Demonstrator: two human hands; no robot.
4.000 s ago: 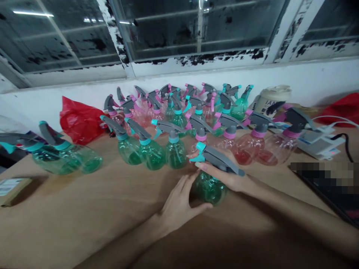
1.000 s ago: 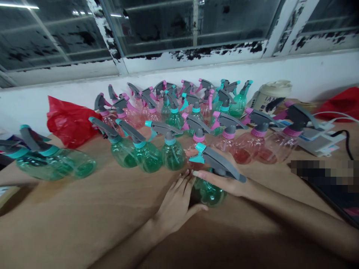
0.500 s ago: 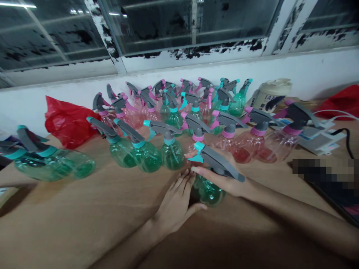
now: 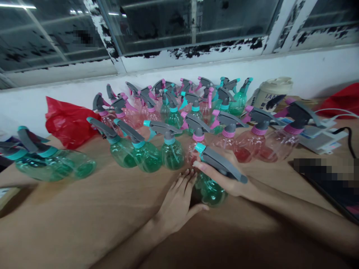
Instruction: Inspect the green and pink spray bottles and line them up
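Note:
A green spray bottle (image 4: 212, 191) with a grey head and turquoise nozzle stands upright on the wooden table. Around its neck, just under the spray head, my right hand (image 4: 221, 175) is closed; some of its fingers are hidden behind the head. My left hand (image 4: 176, 201) lies low beside the bottle's left side, its fingers stretched out and its thumb near the base; whether it touches the bottle I cannot tell. Just beyond them stand another green spray bottle (image 4: 173, 155) and a pink-collared spray bottle (image 4: 198, 144).
Several more green and pink spray bottles fill the table's back. Two green bottles (image 4: 53, 164) are at the left. A red plastic bag (image 4: 68, 123), a cream tub (image 4: 273, 93), a white device with cables (image 4: 322, 140) and a dark flat object (image 4: 328, 186) surround them.
My right hand has shifted slightly on the bottle's neck, and the spray head has moved a little to the right. Its turquoise trigger no longer shows. My left hand is almost still.

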